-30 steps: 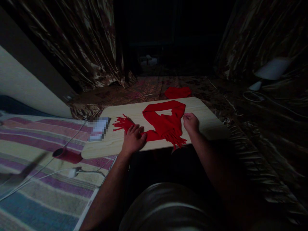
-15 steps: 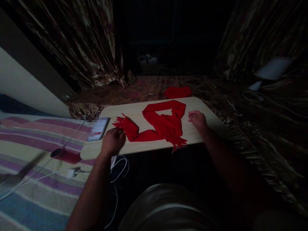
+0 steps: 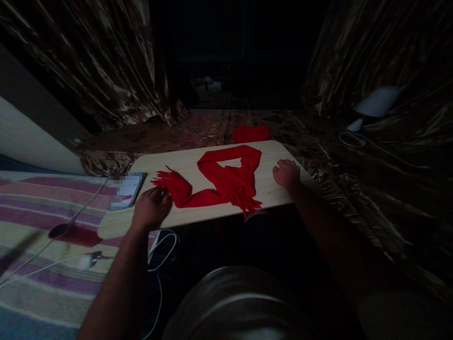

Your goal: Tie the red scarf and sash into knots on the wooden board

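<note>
A red scarf (image 3: 214, 172) with fringed ends lies on a light wooden board table (image 3: 189, 217), bent into a loop on its right side. One fringe points left; the other hangs toward the table's near edge. My left hand (image 3: 152, 208) rests at the left fringe, fingers loosely bent and apart, holding nothing that I can make out. To the right of the scarf, apart from it, my right hand (image 3: 286, 174) rests on the board with its fingers loosely curved and nothing in them.
Left of the scarf lies a phone or tablet (image 3: 129, 191), partly blurred out. A red cylinder (image 3: 76, 234) and a white charger with cables (image 3: 87, 261) lie on the striped bedding (image 3: 38, 222). Red cloth (image 3: 251, 133) sits behind the table; a white lamp (image 3: 377, 101) stands at right.
My right hand has lowered onto the board and turned palm down, farther from the scarf. My left hand stays by the fringe. The whole view has shifted slightly; the scarf keeps its shape.
</note>
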`<state>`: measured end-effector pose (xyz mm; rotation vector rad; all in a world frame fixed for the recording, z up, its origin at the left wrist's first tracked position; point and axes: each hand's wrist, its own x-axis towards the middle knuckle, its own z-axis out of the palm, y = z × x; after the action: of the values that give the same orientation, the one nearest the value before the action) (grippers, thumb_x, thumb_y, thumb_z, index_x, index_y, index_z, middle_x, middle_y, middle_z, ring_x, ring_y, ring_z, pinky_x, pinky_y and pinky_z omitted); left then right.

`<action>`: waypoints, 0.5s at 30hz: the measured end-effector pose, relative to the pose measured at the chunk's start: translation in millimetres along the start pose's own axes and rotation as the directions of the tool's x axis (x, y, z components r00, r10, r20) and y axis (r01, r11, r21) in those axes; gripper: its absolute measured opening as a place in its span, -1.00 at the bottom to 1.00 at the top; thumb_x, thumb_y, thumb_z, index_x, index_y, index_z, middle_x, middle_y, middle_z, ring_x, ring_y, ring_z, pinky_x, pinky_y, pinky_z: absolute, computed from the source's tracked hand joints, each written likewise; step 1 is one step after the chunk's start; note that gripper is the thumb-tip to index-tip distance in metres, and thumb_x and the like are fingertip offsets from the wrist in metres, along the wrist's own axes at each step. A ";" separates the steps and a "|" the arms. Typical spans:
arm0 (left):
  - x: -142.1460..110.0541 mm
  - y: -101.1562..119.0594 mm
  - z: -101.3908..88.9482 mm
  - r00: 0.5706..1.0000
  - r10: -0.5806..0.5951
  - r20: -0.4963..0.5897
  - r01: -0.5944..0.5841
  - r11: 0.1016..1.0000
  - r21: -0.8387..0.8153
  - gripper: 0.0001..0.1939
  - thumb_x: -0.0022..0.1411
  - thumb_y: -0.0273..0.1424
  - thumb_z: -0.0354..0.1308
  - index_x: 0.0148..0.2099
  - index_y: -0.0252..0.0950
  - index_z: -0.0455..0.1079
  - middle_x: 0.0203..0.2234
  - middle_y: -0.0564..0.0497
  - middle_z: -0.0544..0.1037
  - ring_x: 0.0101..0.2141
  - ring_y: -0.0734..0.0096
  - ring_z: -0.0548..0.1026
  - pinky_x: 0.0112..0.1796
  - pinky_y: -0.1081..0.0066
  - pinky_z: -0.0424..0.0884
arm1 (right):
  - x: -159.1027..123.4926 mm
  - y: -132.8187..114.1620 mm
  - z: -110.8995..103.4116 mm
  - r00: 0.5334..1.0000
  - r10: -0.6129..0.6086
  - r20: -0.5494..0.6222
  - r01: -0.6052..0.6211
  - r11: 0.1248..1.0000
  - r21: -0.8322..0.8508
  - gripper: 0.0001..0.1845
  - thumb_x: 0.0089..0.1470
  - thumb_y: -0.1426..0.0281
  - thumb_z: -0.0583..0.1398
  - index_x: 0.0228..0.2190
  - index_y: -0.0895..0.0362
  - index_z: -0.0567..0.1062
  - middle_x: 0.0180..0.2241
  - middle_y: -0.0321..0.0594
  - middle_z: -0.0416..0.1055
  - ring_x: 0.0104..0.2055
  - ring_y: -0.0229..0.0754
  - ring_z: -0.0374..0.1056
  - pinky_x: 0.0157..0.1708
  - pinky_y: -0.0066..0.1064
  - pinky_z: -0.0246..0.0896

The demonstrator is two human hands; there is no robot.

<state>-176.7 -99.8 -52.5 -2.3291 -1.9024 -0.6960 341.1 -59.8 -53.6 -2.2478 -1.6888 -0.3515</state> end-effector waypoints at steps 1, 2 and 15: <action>0.0 0.4 -0.3 1.000 0.000 0.002 0.000 1.000 0.002 -0.58 0.31 -0.15 0.01 0.03 -0.26 0.50 0.03 -0.18 0.58 0.06 0.01 0.49 0.12 0.09 0.37 | -0.3 0.3 -0.3 1.000 0.009 0.003 -0.009 1.000 -0.002 -0.60 0.22 0.35 0.04 -0.05 0.25 0.53 -0.04 0.15 0.45 0.02 0.12 0.26 -0.03 -0.14 0.11; 0.0 0.7 -0.5 1.000 -0.002 0.005 0.002 1.000 0.004 -0.57 0.31 -0.14 0.01 0.03 -0.26 0.50 0.03 -0.18 0.58 0.06 0.02 0.49 0.12 0.10 0.37 | -0.6 0.7 -0.3 1.000 0.012 0.004 -0.012 1.000 -0.002 -0.60 0.22 0.35 0.04 -0.05 0.25 0.53 -0.04 0.15 0.45 0.02 0.12 0.27 -0.03 -0.14 0.12; 1.1 1.5 -1.4 1.000 0.011 0.026 -0.012 1.000 0.026 -0.56 0.33 -0.15 -0.03 0.04 -0.29 0.50 0.06 -0.19 0.57 0.08 0.05 0.48 0.14 0.14 0.36 | 1.3 3.9 5.0 0.999 -0.019 -0.039 0.018 1.000 -0.014 -0.62 0.20 0.35 0.05 -0.11 0.27 0.56 -0.10 0.15 0.49 -0.03 0.10 0.30 -0.08 -0.18 0.15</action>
<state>-175.5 -99.7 -50.5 -2.3431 -1.8956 -0.6392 345.2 -57.8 -58.0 -2.2211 -1.6930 -0.4100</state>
